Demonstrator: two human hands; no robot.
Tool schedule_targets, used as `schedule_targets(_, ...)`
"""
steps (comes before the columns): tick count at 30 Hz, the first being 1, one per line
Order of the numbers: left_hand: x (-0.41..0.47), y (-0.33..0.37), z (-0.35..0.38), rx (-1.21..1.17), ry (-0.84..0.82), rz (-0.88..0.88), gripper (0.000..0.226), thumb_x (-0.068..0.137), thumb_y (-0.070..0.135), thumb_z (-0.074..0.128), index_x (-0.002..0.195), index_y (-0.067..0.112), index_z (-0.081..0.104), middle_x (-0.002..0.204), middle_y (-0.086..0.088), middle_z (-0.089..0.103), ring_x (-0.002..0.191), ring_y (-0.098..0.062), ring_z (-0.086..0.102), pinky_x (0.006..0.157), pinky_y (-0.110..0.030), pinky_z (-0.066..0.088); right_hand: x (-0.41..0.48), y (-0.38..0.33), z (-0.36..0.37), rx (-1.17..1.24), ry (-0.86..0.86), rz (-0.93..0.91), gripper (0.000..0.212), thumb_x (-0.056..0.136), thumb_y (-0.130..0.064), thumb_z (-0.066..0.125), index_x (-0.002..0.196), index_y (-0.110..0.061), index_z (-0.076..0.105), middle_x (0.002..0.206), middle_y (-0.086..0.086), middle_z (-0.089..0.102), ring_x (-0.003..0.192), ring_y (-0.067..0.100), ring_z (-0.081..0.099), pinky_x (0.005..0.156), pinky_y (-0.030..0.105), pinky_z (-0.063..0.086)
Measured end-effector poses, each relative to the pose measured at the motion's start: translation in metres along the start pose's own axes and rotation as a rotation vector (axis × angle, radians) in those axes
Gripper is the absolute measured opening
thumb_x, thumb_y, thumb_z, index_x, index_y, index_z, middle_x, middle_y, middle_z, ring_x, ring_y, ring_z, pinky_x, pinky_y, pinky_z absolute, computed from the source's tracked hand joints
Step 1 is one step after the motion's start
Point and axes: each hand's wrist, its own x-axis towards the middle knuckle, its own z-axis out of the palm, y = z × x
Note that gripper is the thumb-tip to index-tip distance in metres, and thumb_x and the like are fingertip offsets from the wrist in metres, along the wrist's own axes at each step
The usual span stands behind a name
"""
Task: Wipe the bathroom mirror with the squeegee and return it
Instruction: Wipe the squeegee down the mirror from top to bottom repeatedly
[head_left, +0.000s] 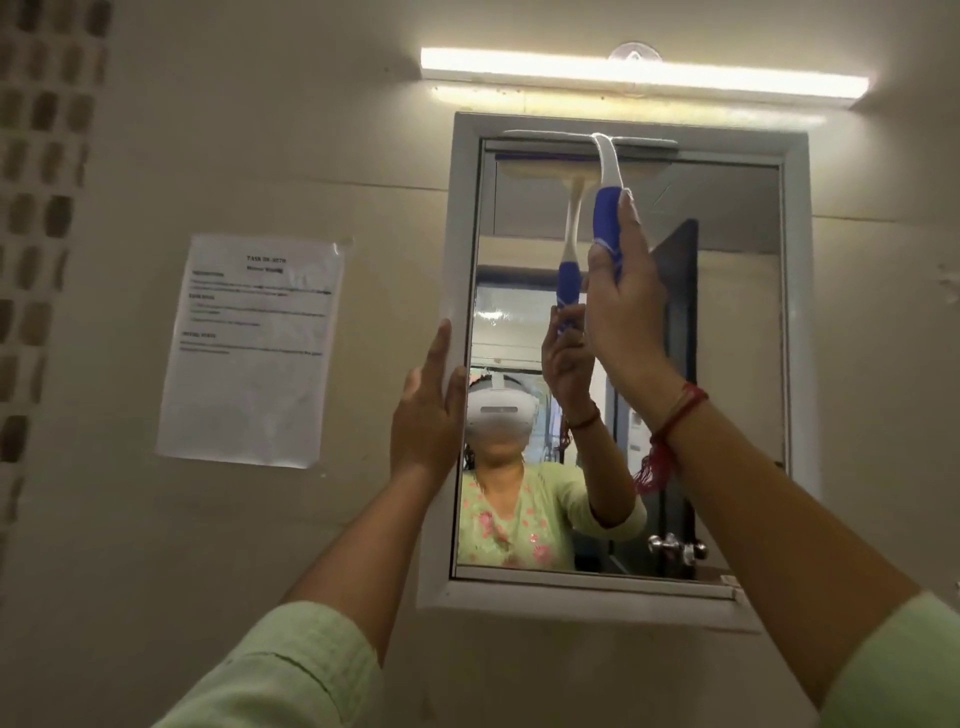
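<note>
Right hand (621, 306) grips the squeegee (607, 208) handle, blade parked at the mirror's (727, 322) top edge; left hand (426, 410) lies flat, fingers straight, on the frame. First stroke probably: pull straight down, steady pressure.

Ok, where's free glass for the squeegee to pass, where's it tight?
Free: mirror glass from the right hand across to the frame on the right. Tight: top edge, where the squeegee blade sits under the frame; left edge, where the left hand rests.
</note>
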Motion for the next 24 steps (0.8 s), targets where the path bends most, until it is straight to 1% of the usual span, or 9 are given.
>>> schedule_targets(2,0.0,0.0,0.0,0.002,0.004,0.007,0.051,0.098,0.033,0.037,0.143,0.037,0.014,0.134,-0.013,0.048,0.1,-0.019,0.055,0.076,-0.023,0.036,0.002,0.001,0.004,0.015,0.006,0.01,0.048,0.101,-0.018,0.035,0.147,-0.019,0.022,0.114,-0.008,0.046,0.094,0.029,0.061,0.084,0.048,0.054)
schedule_targets(5,0.0,0.0,0.0,0.01,0.006,0.019,0.052,0.098,0.031,0.038,0.143,0.036,0.012,0.132,-0.014,0.05,0.095,-0.017,0.054,0.073,-0.023,0.037,0.003,0.002,0.009,0.007,-0.001,0.01,0.049,0.101,-0.017,0.036,0.148,-0.018,0.021,0.093,-0.019,0.046,0.09,0.033,0.061,0.081,0.048,0.055)
schedule_targets(7,0.001,0.0,0.0,0.012,0.005,0.019,0.052,0.098,0.031,0.038,0.143,0.035,0.012,0.132,-0.015,0.049,0.098,-0.024,0.057,0.075,-0.025,0.038,0.002,0.002,0.011,-0.033,-0.011,0.001,0.05,0.1,-0.017,0.036,0.148,-0.019,0.02,0.087,-0.026,0.041,0.086,0.026,0.062,0.08,0.044,0.056)
schedule_targets(9,0.002,-0.001,0.0,0.011,0.005,0.012,0.052,0.098,0.032,0.038,0.143,0.036,0.013,0.133,-0.014,0.049,0.1,-0.027,0.057,0.076,-0.025,0.038,0.0,0.003,0.013,-0.079,-0.018,-0.009,0.051,0.1,-0.017,0.037,0.148,-0.02,0.018,0.087,-0.03,0.038,0.079,0.011,0.059,0.081,0.041,0.057)
schedule_targets(10,0.001,-0.001,0.0,0.009,0.006,0.013,0.052,0.098,0.032,0.037,0.143,0.036,0.012,0.134,-0.014,0.048,0.101,-0.027,0.057,0.076,-0.025,0.038,-0.001,0.003,0.014,-0.094,-0.019,-0.013,0.052,0.1,-0.017,0.037,0.148,-0.021,0.017,0.087,-0.031,0.039,0.077,0.01,0.058,0.08,0.041,0.057)
schedule_targets(13,0.001,0.0,0.0,0.005,0.005,0.018,0.051,0.098,0.032,0.037,0.143,0.037,0.013,0.134,-0.013,0.049,0.102,-0.027,0.057,0.077,-0.025,0.038,-0.002,0.003,0.016,-0.106,-0.019,0.002,0.053,0.1,-0.018,0.037,0.148,-0.023,0.016,0.088,-0.025,0.045,0.08,0.021,0.063,0.078,0.043,0.057)
schedule_targets(16,0.002,0.001,-0.001,0.013,0.011,0.012,0.051,0.098,0.032,0.037,0.144,0.034,0.014,0.132,-0.014,0.05,0.098,-0.026,0.058,0.074,-0.023,0.038,-0.006,0.005,0.017,-0.112,-0.02,0.01,0.053,0.101,-0.017,0.036,0.149,-0.025,0.015,0.094,-0.015,0.049,0.079,0.024,0.063,0.075,0.044,0.058)
schedule_targets(19,0.001,0.0,0.0,0.01,0.012,0.019,0.052,0.098,0.031,0.038,0.144,0.033,0.015,0.13,-0.014,0.051,0.097,-0.027,0.059,0.073,-0.023,0.038,-0.012,0.009,0.016,-0.131,-0.037,0.009,0.054,0.101,-0.02,0.035,0.149,-0.028,0.01,0.084,-0.008,0.049,0.074,0.028,0.062,0.071,0.043,0.057)
schedule_targets(24,0.002,-0.001,0.0,0.007,0.017,0.019,0.052,0.098,0.03,0.039,0.145,0.032,0.016,0.131,-0.013,0.051,0.098,-0.025,0.057,0.071,-0.015,0.034,-0.009,0.014,0.016,-0.242,-0.032,-0.039,0.056,0.101,-0.021,0.035,0.149,-0.026,0.007,0.084,0.004,0.054,0.071,0.021,0.062,0.07,0.038,0.059)
